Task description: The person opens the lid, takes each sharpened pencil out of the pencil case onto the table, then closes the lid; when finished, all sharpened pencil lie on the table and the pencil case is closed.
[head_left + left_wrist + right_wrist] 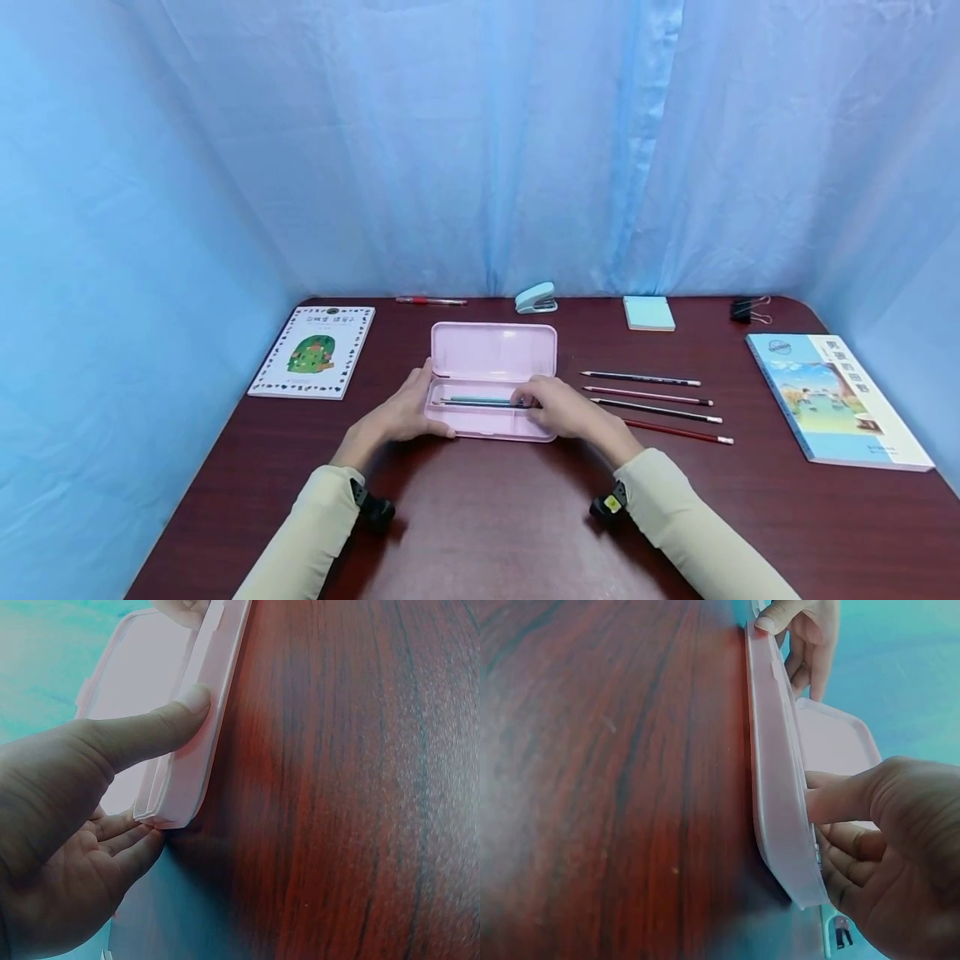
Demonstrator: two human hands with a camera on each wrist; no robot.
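Note:
An open pink pencil case (491,432) lies on the table, its lid (493,351) tipped back. My left hand (406,409) grips its left end; in the left wrist view the thumb (161,727) presses the front wall and the fingers (124,844) wrap the end. Inside the case a dark pencil (480,404) and a light teal one lie lengthwise, tips to the left. My right hand (560,407) reaches over the right end with bent fingers, pinching the dark pencil's right end. In the right wrist view the case wall hides the fingertips (814,804).
To the right lie several pencils (641,378) in a row and a book (840,400). A white booklet (311,354) is at the left. Along the back are a red pen (431,301), a stapler (536,298), sticky notes (648,313) and a binder clip (742,311).

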